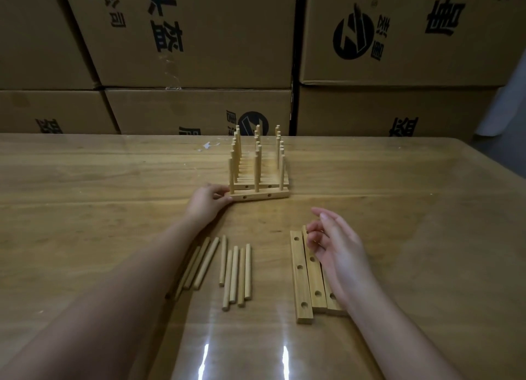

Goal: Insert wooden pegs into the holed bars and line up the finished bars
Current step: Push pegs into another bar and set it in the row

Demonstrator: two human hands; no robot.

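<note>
Several finished bars with upright pegs (257, 163) stand in a row at the table's middle. The nearest finished bar (260, 196) carries three pegs, and my left hand (206, 202) touches its left end with the fingertips. Loose wooden pegs (236, 271) lie on the table in front of me, with more pegs (199, 263) beside my left forearm. Three empty holed bars (301, 277) lie side by side at the right. My right hand (334, 246) hovers over their far ends, fingers relaxed, holding nothing.
The wooden table (99, 180) has a glossy cover that reflects lights near me. Stacked cardboard boxes (199, 38) form a wall right behind the table's far edge. A white scrap (207, 145) lies left of the finished row.
</note>
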